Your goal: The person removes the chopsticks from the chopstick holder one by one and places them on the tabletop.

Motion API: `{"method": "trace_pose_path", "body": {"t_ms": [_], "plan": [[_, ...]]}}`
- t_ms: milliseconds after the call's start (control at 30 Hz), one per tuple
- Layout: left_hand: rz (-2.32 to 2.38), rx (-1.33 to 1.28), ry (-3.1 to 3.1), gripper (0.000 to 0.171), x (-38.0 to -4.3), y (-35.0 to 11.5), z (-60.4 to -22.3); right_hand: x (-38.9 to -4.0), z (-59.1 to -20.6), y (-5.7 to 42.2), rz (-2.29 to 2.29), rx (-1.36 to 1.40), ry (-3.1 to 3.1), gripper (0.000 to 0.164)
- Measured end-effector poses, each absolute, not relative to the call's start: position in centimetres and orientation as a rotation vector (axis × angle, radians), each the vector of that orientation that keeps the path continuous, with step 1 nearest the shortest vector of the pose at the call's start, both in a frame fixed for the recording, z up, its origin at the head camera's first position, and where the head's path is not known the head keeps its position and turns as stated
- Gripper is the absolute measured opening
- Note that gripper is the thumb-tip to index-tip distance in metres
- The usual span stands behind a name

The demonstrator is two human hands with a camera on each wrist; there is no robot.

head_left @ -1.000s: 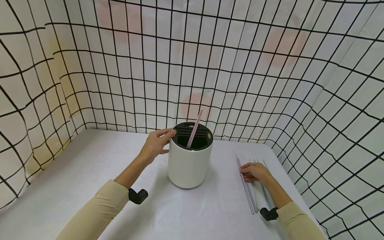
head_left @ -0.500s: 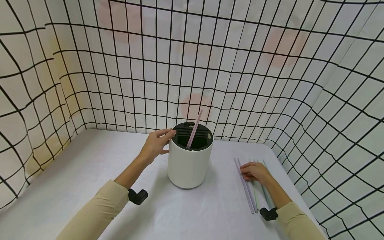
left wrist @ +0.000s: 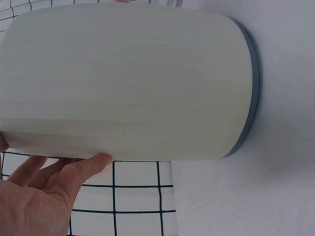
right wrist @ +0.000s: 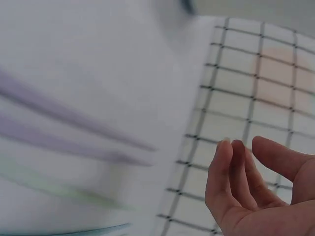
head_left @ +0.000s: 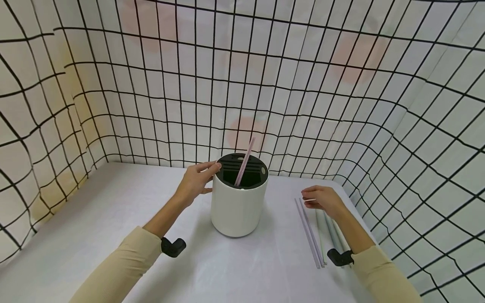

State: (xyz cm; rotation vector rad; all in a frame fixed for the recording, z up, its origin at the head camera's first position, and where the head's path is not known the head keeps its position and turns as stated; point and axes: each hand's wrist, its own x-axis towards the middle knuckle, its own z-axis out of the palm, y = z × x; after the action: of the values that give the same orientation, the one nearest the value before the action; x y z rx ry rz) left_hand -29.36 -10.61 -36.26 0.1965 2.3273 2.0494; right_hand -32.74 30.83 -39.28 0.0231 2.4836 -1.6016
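Observation:
My left hand [head_left: 198, 179] holds the upper left side of a white cylindrical utensil holder [head_left: 238, 214], one fingertip over the rim. In the left wrist view the fingers [left wrist: 74, 174] lie against its smooth wall. The holder stands upright and has a black slotted top insert [head_left: 229, 164]. Thin pink straws [head_left: 244, 164] lean out of its large opening, their lower ends hidden. My right hand [head_left: 322, 200] hovers above the far ends of the loose straws, fingers loosely bent. In the right wrist view, nothing shows between the thumb and fingers of the right hand [right wrist: 256, 191].
Two purple straws [head_left: 307, 233] lie side by side on the white table [head_left: 159, 181], right of the holder. Beside them are a green straw [head_left: 321, 240] and teal ones [head_left: 333, 233], partly under the right forearm. Black grid netting [head_left: 189, 84] surrounds the table's back and sides.
My right hand has lifted off the straws and moved slightly toward the back of the table. The leftmost purple straw now lies apart from its neighbour. The left hand and holder stay put.

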Motion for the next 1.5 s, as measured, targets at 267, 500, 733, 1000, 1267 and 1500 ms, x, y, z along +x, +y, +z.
{"method": "trace_pose_path", "body": {"t_ms": [267,500,733,1000,1267,1500], "plan": [[2.056,0.196,2.322,0.061,-29.2,-10.8,-36.3,-31.7,-31.8,24.6,-1.644,-0.185,2.519,0.039],[2.068,0.203,2.310,0.060,-29.4,-10.7,-36.2,-30.1,-27.7,19.0,-1.706,-0.293,2.476,0.033],[2.077,0.199,2.306,0.059,-29.5,-10.6,-36.3,-29.7,-26.5,15.6,-1.677,-0.411,2.450,0.032],[2.089,0.218,2.286,0.060,-29.4,-10.6,-36.2,-30.0,-27.5,14.0,-1.687,-0.414,2.427,0.031],[2.081,0.212,2.289,0.060,-29.7,-10.6,-36.3,-30.1,-28.6,13.5,-1.597,-0.356,2.554,0.028],[2.076,0.195,2.293,0.060,-29.5,-10.5,-36.1,-30.2,-29.4,13.0,-1.556,-0.366,2.662,0.023]]}}
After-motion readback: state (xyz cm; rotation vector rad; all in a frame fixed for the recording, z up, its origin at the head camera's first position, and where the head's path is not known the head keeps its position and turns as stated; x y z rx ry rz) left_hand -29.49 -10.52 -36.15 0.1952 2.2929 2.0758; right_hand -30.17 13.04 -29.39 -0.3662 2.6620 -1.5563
